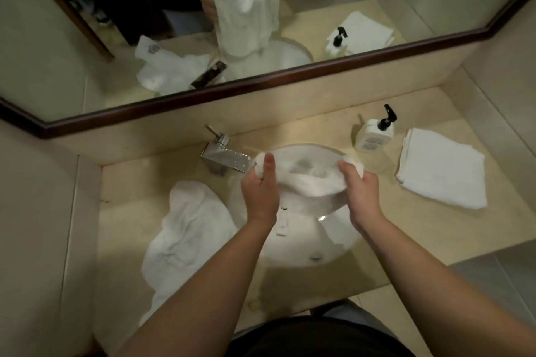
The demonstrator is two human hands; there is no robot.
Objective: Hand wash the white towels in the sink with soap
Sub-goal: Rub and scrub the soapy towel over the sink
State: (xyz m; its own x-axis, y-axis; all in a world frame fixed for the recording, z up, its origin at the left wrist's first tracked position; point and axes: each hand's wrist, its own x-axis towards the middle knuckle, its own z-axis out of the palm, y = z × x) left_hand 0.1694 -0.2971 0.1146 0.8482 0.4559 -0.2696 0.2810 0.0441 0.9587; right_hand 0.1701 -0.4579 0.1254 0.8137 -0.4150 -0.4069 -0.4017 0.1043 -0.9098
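Here I see both hands gripping one white towel [311, 187] over the sink [301, 252] at frame centre: left hand [259, 188] bunching one corner, right hand [361, 191] the other.

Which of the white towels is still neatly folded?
The folded towel right of the soap bottle. The crumpled towel lies left of the sink, and another is held over it.
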